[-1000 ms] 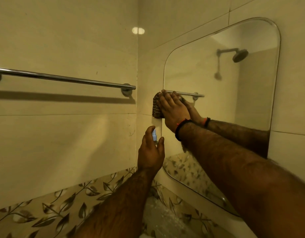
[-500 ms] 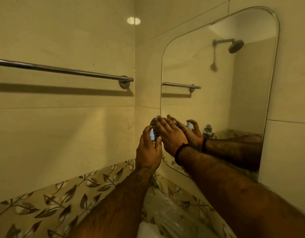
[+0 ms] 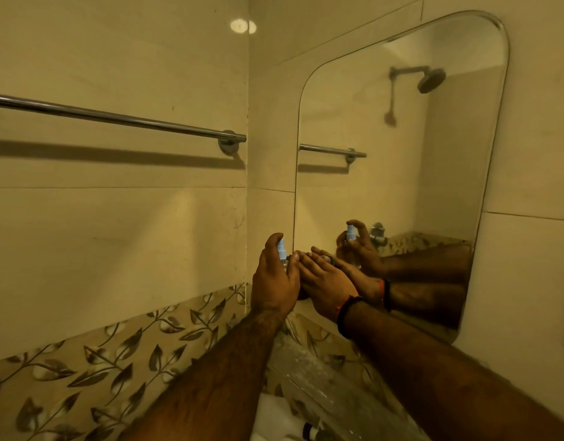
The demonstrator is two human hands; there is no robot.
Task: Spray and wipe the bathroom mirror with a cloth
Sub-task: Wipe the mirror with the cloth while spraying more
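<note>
Low down, spray bottle (image 3: pixel 281 248) in left hand (image 3: pixel 274 281) — mirror-side.

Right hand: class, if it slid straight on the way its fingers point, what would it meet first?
Most likely the left hand, which grips the spray bottle; the right hand has its fingertips almost against it. Depth between them is unclear.
</note>
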